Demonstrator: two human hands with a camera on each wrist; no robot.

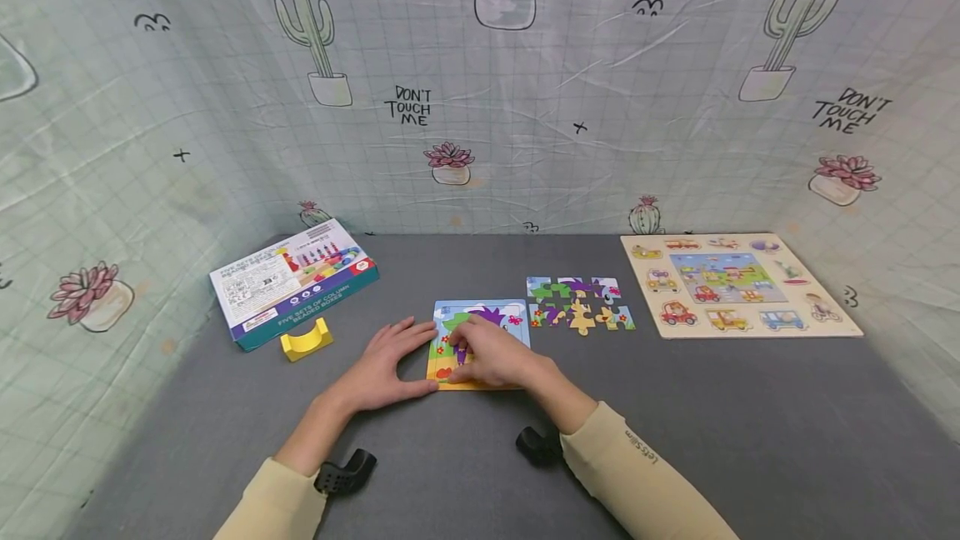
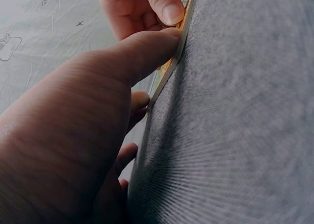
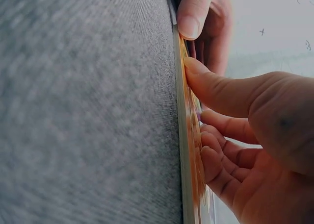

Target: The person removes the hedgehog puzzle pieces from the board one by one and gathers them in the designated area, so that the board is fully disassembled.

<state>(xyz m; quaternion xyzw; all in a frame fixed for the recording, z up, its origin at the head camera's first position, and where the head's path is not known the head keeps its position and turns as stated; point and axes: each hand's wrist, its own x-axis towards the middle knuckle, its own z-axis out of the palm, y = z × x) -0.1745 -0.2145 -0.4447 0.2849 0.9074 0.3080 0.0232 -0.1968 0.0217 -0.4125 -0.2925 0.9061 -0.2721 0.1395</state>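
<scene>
A jigsaw puzzle board point(image 1: 480, 386) with a bright cartoon picture lies flat on the grey table, its middle partly hidden. At its left edge my left hand point(image 1: 386, 365) rests with fingers spread, the thumb on the near left corner. Over the picture, my right hand point(image 1: 491, 352) bends its fingers down, thumb and fingertips touching the surface with a gap between them. In the right wrist view, the right thumb point(image 3: 211, 84) lies on the orange border; whether a piece is pinched there is unclear. Loose puzzle pieces point(image 1: 581, 315) sit just right of the board.
A wooden vehicle puzzle board point(image 1: 648, 319) lies at the back right. At the back left is a teal and white toy box point(image 1: 300, 277), with a yellow curved block point(image 1: 307, 342) in front of it. A printed curtain point(image 1: 525, 123) closes off the back and sides.
</scene>
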